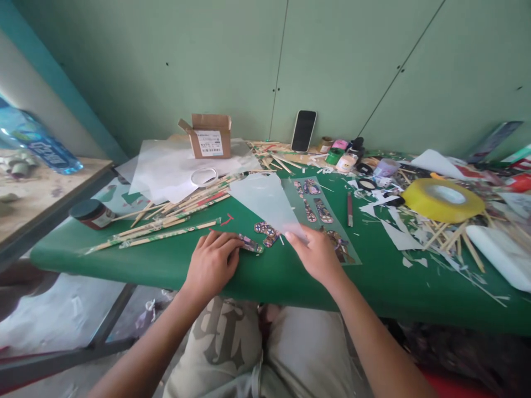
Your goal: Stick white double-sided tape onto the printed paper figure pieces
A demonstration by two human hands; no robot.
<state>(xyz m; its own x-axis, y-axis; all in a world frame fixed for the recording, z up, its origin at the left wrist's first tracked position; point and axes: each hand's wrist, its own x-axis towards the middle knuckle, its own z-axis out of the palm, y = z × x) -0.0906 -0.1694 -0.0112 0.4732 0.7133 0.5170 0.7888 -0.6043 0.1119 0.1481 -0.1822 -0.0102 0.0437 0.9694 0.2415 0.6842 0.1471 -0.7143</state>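
Note:
My left hand lies on the green tabletop with bent fingers, closed on one end of a small patterned cut-out. Its fingertips partly hide that piece. A frosted, see-through sheet is pinched at its near corner between the thumb and fingers of my right hand. Between the two hands lie more patterned cut-outs. Beside my right hand, a clear sheet carries several patterned pieces, and my hand overlaps part of it.
Wrapped wooden sticks and a dark-lidded jar are at left. Behind stand an open cardboard box and a phone. A red craft knife, paint bottles, yellow tape and paper scraps lie right.

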